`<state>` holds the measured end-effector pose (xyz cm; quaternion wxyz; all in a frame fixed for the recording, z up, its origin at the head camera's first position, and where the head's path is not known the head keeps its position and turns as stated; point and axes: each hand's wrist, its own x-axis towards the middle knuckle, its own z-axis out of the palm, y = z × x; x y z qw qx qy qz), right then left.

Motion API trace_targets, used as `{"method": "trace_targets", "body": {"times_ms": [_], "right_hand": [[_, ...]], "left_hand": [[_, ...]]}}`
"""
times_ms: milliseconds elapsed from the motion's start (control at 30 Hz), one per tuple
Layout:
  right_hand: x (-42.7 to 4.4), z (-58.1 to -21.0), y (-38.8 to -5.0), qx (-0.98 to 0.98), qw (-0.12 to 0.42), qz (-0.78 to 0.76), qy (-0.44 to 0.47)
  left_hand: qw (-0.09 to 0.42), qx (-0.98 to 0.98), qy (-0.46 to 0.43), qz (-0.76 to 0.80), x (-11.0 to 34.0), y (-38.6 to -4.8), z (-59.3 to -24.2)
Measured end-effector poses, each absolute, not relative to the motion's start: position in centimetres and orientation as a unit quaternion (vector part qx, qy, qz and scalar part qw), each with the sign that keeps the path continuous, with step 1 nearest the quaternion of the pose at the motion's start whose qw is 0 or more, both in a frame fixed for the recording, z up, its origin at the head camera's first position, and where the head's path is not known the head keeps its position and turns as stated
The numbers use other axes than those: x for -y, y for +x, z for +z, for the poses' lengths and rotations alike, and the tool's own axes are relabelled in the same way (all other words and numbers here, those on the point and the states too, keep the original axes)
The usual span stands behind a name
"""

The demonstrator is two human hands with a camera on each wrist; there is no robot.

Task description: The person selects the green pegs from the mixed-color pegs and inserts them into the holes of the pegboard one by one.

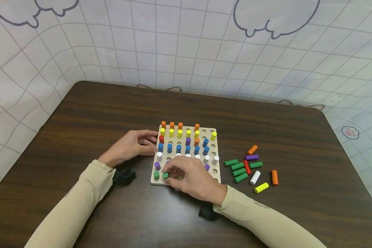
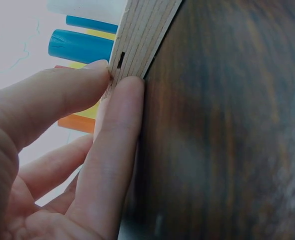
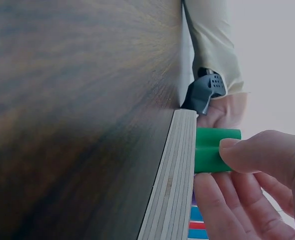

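A square wooden pegboard (image 1: 160,182) lies on the table, with rows of coloured pegs standing in its holes. My right hand (image 1: 193,175) is over its front row, thumb and fingers pinching a green peg (image 1: 165,175) beside another green peg (image 1: 156,175) in the corner. In the right wrist view the thumb presses the upright green peg (image 3: 210,161), whose lower end meets the board. The left hand (image 1: 128,146) rests against the board's left edge. Its thumb and a finger touch the layered wooden side (image 2: 147,35) near a blue peg (image 2: 80,44) in the left wrist view.
Loose pegs lie right of the board: several green ones (image 1: 237,166), a red (image 1: 247,167), a purple (image 1: 251,157), a white (image 1: 255,177), a yellow (image 1: 261,187) and two orange ones (image 1: 275,177). A grid-patterned cloth (image 1: 198,51) hangs behind the dark wooden table (image 1: 111,103).
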<state>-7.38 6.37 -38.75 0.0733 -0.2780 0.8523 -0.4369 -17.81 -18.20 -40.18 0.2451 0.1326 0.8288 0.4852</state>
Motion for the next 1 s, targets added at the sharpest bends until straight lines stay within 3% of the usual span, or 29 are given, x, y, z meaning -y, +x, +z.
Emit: {"method": "trace_targets", "body": {"times_ms": [1000], "right_hand": [[-7.06,-37.78,-7.08,-0.848,0.025,-0.440,-0.295]], "left_hand": [[0.246,-0.832,0.125,0.482,18.25,-17.96,-40.16]]}}
